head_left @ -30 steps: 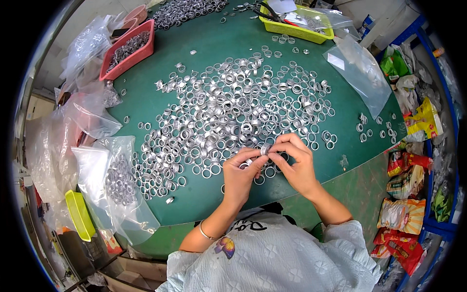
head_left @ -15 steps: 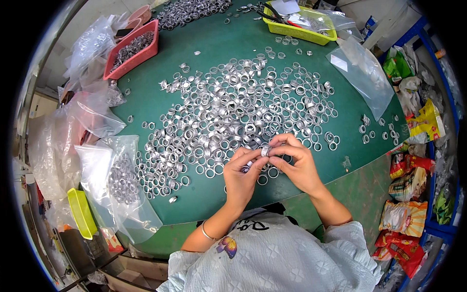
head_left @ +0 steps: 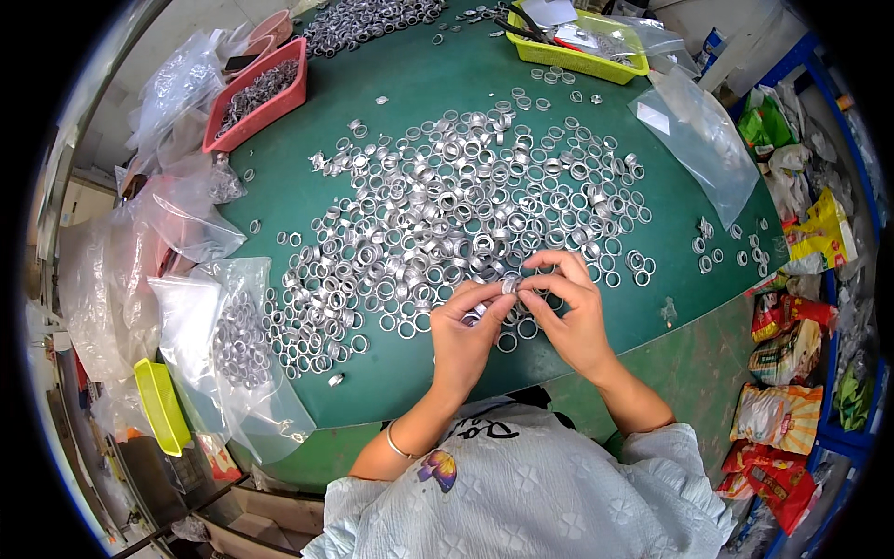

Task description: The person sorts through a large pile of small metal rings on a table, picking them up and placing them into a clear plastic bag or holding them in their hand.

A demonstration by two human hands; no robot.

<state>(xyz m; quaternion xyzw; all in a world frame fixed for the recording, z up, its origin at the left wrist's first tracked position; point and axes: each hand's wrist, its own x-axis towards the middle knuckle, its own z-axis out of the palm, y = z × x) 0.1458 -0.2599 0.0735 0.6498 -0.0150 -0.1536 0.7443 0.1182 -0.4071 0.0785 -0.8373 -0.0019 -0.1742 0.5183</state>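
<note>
Between my two hands is a silver metal ring [head_left: 509,285], pinched at its edges just above the table's near side. My left hand [head_left: 464,331] is closed, with its thumb and forefinger on the ring; more metal rings [head_left: 472,318] show partly inside its curled fingers. My right hand [head_left: 568,312] grips the same ring from the other side with thumb and fingertips. Spread beyond both hands is a wide pile of loose silver rings [head_left: 438,200] on the green tabletop [head_left: 372,405], some standing on edge, others flat.
A pink basket [head_left: 296,88] of small metal parts stands far left; a yellow-green basket [head_left: 577,61] with tools stands far right. Clear plastic bags [head_left: 279,410] lie along the left edge, one with rings inside. A blue shelf rack [head_left: 852,443] with bagged goods borders the right.
The ring stays between my hands, with my right fingers shifted slightly around it. The whole view has moved a little; the pile looks the same.
</note>
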